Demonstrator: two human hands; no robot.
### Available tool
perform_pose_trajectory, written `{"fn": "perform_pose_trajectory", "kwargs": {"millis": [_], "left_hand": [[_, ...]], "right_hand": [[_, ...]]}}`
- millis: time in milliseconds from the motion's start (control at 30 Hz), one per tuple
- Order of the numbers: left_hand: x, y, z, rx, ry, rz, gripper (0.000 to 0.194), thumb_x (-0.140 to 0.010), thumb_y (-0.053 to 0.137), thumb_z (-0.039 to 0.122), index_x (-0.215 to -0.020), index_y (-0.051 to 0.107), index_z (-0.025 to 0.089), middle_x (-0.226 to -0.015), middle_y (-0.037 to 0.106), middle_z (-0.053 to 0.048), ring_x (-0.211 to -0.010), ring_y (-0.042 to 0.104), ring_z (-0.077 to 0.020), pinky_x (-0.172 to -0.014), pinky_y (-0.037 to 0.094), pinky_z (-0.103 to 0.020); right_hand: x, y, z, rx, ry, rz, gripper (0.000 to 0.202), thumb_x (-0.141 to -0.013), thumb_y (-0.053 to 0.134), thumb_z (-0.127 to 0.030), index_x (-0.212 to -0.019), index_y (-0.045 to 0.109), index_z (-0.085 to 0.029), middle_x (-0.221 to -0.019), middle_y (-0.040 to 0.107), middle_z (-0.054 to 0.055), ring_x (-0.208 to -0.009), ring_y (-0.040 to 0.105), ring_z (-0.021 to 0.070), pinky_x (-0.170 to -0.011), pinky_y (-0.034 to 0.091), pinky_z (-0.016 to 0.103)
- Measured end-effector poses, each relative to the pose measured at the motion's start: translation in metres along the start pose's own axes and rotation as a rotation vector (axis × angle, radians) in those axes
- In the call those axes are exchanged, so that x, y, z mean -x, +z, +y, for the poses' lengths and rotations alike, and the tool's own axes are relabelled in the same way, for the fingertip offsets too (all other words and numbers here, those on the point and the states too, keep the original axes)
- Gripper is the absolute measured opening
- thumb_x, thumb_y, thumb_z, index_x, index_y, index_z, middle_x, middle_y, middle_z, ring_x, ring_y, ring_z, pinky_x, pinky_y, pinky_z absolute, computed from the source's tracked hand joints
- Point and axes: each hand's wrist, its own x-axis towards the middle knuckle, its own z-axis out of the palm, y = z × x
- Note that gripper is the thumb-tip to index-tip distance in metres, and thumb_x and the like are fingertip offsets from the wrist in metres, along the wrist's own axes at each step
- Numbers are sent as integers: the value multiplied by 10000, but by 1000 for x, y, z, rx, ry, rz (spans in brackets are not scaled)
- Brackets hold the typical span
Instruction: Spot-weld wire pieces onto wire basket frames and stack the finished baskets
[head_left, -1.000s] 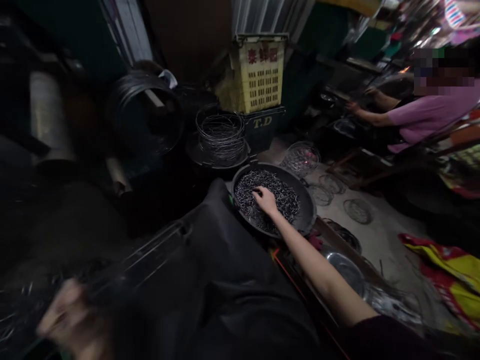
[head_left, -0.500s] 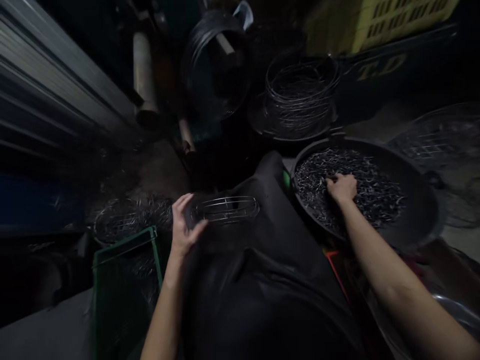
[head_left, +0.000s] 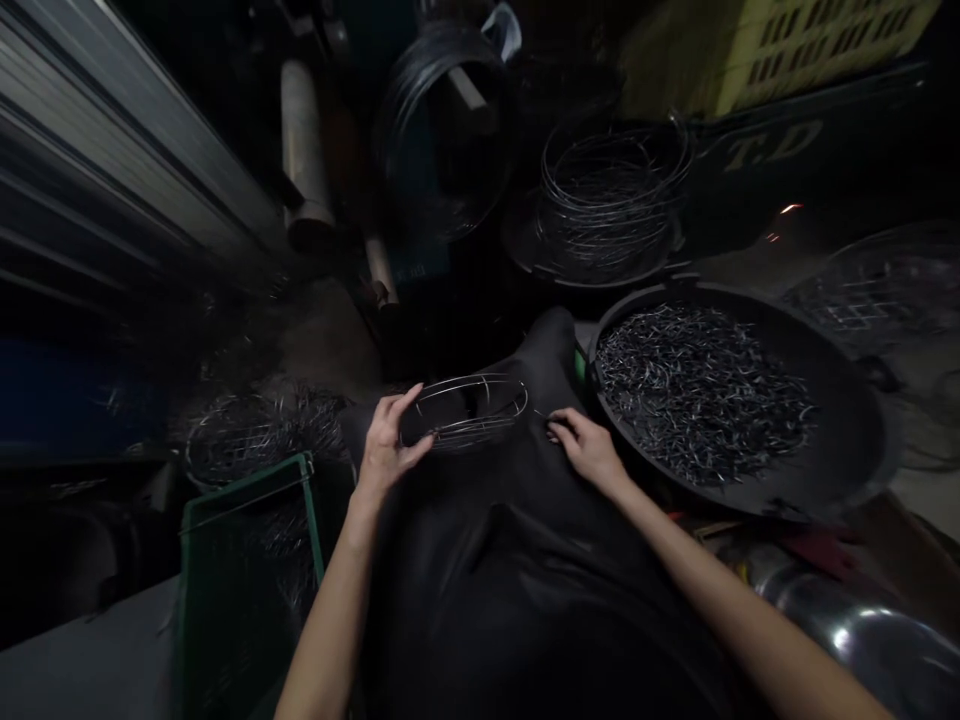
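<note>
Left hand grips a wire frame — right hand pinches a wire piece.

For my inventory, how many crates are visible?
3: green plastic crate, lower left; yellow slotted plastic crate, upper right; dark crate lettered T.D, below it. Darkness may hide others.

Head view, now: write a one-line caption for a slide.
Left hand holds a wire frame above a dark apron; right hand pinches a short wire piece beside a pan.
</note>
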Motion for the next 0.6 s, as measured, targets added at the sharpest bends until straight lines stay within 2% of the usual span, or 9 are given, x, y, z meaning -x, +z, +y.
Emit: {"fn": "perform_pose_trajectory", "kwargs": {"millis": [100, 167, 233, 333, 400, 467, 533, 600], "left_hand": [[6, 2, -3, 24, -17, 32, 632, -768, 656, 294, -1336, 389, 218, -1218, 482, -105, -1141, 503, -242, -981, 443, -422], [5, 3, 1, 10, -9, 23, 682, -753, 666, 289, -1352, 351, 207, -1323, 410, -133, -1239, 428, -271, -1035, 395, -465], [2, 2, 7, 0, 6, 15, 713, -752, 662, 268, -1370, 313, 205, -1360, 380, -140, -1268, 398, -274, -1056, 371, -477], [-4, 3, 12, -5, 13, 18, 639, -769, 625, 218, -1349, 356, 223, -1289, 451, -114, -1216, 444, -252, -1035, 397, -455], [-6, 4, 10, -9, 0, 7, 569, -769, 614, 208, -1306, 428, 240, -1246, 484, -93, -1180, 471, -245, -1016, 416, -443], [-8, 4, 6, 13, -1, 1, 535, -754, 624, 204, -1268, 481, 241, -1221, 503, -81, -1153, 492, -238, -1004, 428, -428], [-10, 2, 1, 52, 12, 11, 524, -740, 634, 198, -1247, 507, 235, -1194, 524, -74, -1131, 511, -229, -991, 442, -412], [-13, -2, -2, 73, 17, 41, 517, -732, 642, 200, -1234, 522, 238, -1175, 540, -69, -1112, 526, -223, -975, 457, -405]], "right_hand": [[6, 15, -10, -26, 18, -74, 352, -792, 553, -544, -847, 601, -199, -741, 635, 37, -597, 622, 166, -603, 541, 329], [4, 18, -29, -117, 54, -131, 374, -788, 576, -528, -954, 591, -193, -699, 612, 12, -551, 593, 146, -500, 514, 284], [0, 22, -57, -155, 12, -221, 368, -805, 591, -479, -1040, 584, -197, -727, 622, 3, -550, 585, 128, -466, 494, 249], [-13, 37, -97, -33, -234, -366, 214, -871, 550, -349, -1009, 642, -214, -872, 682, 20, -731, 647, 135, -679, 544, 266], [-23, 50, -111, 149, -465, -377, 192, -891, 530, -290, -996, 670, -209, -958, 700, 35, -866, 656, 154, -815, 524, 286], [-33, 60, -114, 380, -675, -359, 238, -887, 541, -271, -1079, 655, -189, -1026, 698, 65, -918, 655, 177, -819, 524, 296], [-40, 67, -111, 588, -845, -375, 288, -883, 544, -242, -1149, 627, -170, -1063, 691, 82, -911, 660, 185, -756, 536, 287], [-47, 70, -109, 702, -991, -372, 302, -884, 523, -187, -1170, 615, -164, -1071, 692, 74, -872, 667, 170, -703, 535, 267]]}}
